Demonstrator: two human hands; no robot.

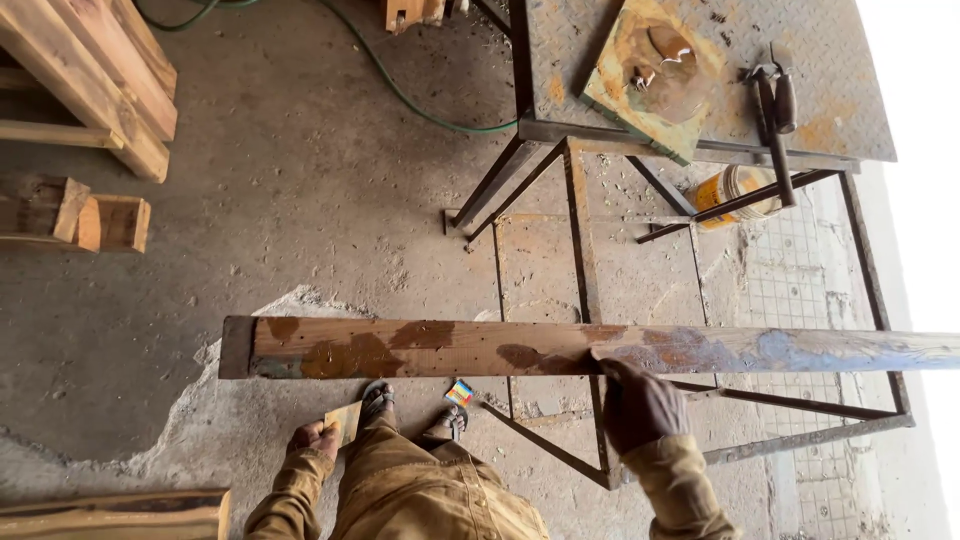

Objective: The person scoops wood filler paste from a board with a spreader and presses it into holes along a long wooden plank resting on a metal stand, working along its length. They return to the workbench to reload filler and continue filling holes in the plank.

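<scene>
Two hands in view: both the wearer's own, low in the frame.
Right hand point(635, 400): gloved, lower centre-right; fingers curled onto the near edge of the plank point(600, 348), gripping it.
Plank: long, stained with rust-brown and bluish patches; ran level across the middle of the frame from centre-left out past the right edge; left end cut square and dark.
Left hand point(312, 438): lower left-centre; fingers closed around a small wood block point(345, 420), held just below the plank, apart from it.
Feet: sandals point(376, 398) on the concrete floor point(280, 200), directly under the plank; a small coloured packet point(459, 392) lay beside them.
Metal table point(840, 110): upper right; chequer-plate top on an angle-iron frame point(580, 250).
On table: a green-edged board point(645, 75) smeared with glue; a hammer point(775, 110) to its right.
Under table: a yellow bucket point(735, 190).
Upper left: stacked timbers point(100, 80); short blocks point(75, 215) below them.
Top of frame: a green hose point(400, 95) curved across the floor.
Lower left corner: another beam point(110, 515).
</scene>
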